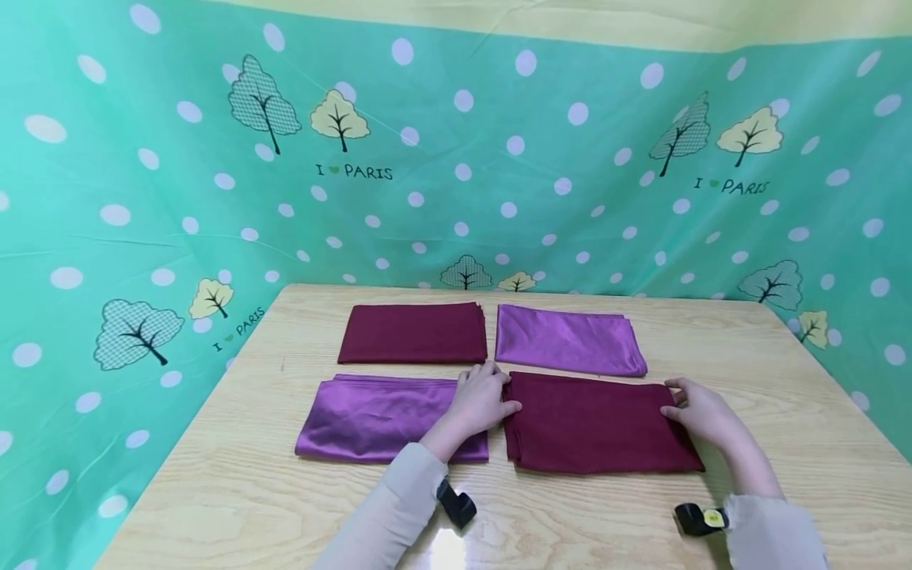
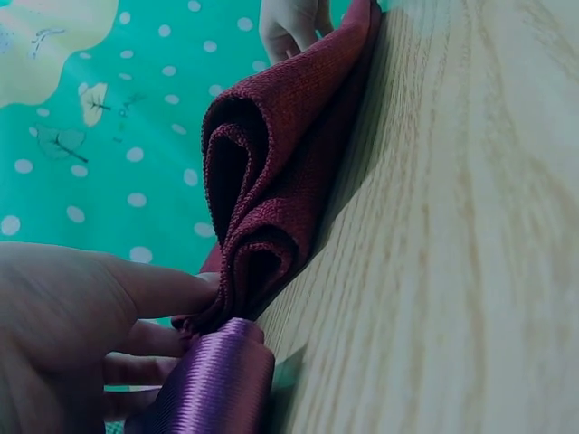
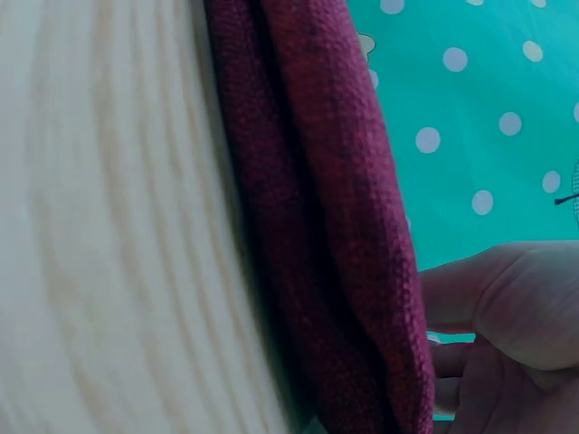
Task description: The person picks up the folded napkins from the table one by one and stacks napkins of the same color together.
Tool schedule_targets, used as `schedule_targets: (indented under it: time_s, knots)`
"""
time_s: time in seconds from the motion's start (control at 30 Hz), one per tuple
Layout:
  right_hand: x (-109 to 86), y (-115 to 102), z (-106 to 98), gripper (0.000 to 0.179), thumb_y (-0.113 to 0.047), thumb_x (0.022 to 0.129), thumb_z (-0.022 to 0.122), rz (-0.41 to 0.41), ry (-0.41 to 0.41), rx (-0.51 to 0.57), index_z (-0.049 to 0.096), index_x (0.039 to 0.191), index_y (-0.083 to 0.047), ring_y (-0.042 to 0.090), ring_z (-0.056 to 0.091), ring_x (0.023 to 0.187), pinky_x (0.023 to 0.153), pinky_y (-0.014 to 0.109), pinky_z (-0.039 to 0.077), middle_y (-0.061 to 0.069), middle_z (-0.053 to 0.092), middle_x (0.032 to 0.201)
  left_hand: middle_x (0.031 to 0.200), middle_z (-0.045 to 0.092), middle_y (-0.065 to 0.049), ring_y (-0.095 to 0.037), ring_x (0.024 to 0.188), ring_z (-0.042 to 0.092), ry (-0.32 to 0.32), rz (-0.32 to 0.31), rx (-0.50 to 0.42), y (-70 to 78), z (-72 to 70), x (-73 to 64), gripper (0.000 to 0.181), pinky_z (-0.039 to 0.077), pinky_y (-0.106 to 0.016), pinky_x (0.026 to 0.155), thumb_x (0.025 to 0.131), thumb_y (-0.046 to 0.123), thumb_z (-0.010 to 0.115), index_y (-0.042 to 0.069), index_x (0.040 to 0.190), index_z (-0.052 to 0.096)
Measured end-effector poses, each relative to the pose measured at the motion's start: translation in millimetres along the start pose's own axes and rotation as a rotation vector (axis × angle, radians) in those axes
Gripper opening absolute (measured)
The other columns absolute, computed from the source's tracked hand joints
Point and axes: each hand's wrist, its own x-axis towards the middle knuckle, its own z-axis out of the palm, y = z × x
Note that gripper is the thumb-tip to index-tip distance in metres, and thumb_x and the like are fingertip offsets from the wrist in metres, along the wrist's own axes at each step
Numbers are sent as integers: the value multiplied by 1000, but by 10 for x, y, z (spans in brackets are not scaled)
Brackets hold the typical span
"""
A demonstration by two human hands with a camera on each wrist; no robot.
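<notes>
On the bench (image 1: 235, 475), the nearer folded maroon cloth (image 1: 606, 427) is touched at opposite ends by the left hand (image 1: 480, 400) and right hand (image 1: 701, 413), grips unclenched, seemingly so it is kept square.

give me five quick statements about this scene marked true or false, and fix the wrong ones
1. The left hand and right hand are at opposite ends of the near right cloth. True.
2. The far left cloth is purple. False: that cloth is maroon.
3. The far right cloth is purple. True.
4. The near left cloth is crumpled into a ball. False: it lies folded flat.
5. The backdrop is plain. False: it has dots and trees.
</notes>
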Motion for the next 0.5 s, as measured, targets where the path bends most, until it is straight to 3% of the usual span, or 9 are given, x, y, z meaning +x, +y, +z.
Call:
schedule_targets:
  time_s: [0.5]
  knots:
    - [-15, -16, 17, 48, -11, 86, 57, 14, 12, 4, 38, 119, 17, 45, 52, 94, 79, 52, 43, 32, 55, 99, 113, 55, 0, -19, 102, 48, 38, 36, -24, -21, 11, 7, 40, 33, -39, 90, 80, 40, 66, 12, 108, 65]
